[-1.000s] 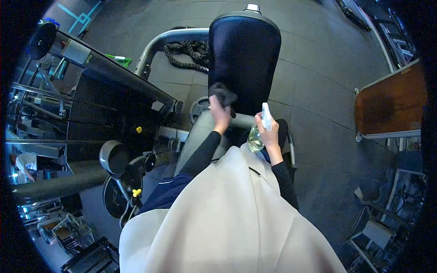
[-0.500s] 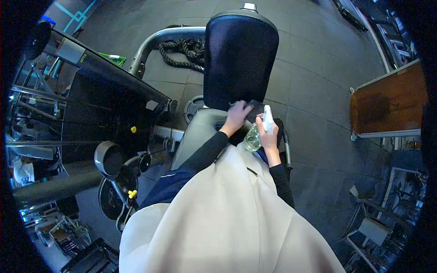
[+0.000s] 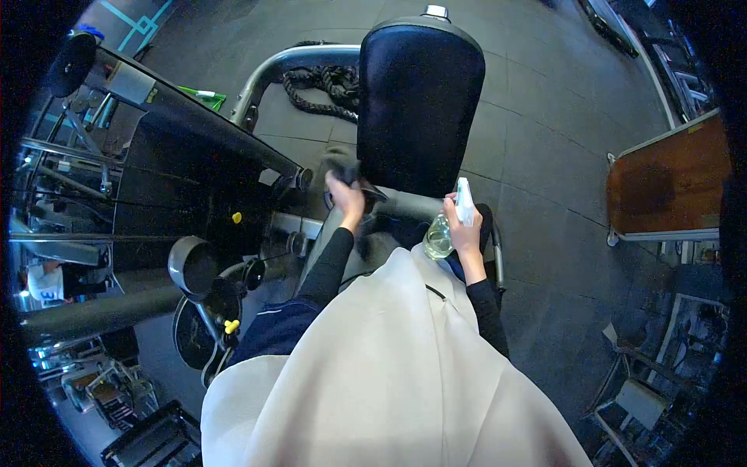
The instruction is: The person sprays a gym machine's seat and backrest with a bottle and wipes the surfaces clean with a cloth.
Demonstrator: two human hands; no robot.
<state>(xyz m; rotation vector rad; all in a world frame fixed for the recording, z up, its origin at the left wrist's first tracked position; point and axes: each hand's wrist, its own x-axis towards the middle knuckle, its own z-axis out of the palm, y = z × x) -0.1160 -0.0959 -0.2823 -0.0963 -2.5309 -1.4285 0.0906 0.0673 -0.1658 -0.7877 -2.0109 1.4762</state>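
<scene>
My right hand [image 3: 465,232] is closed around a clear spray bottle [image 3: 439,238] with a white trigger head and pale liquid inside, upright beside the seat. Smeared by motion, my left hand [image 3: 347,199] grips a dark grey cloth [image 3: 340,162], which sticks out past the fingers at the left of the bench. Just ahead stands the black padded backrest [image 3: 420,101] of an exercise machine. Between my arms, part of its grey seat pad [image 3: 408,205] shows; my white top hides the nearer part.
Weight-machine uprights and a dark panel [image 3: 171,179] rise on my left, with a round roller pad [image 3: 194,268]. Black rope [image 3: 331,86] lies behind a curved metal frame tube [image 3: 272,62]. A brown board [image 3: 669,183] stands at right. A person [image 3: 48,282] in white is at far left.
My left hand has swung left with the cloth, from the foot of the backrest to the seat's left side. The right hand still holds the bottle. The view has shifted slightly.
</scene>
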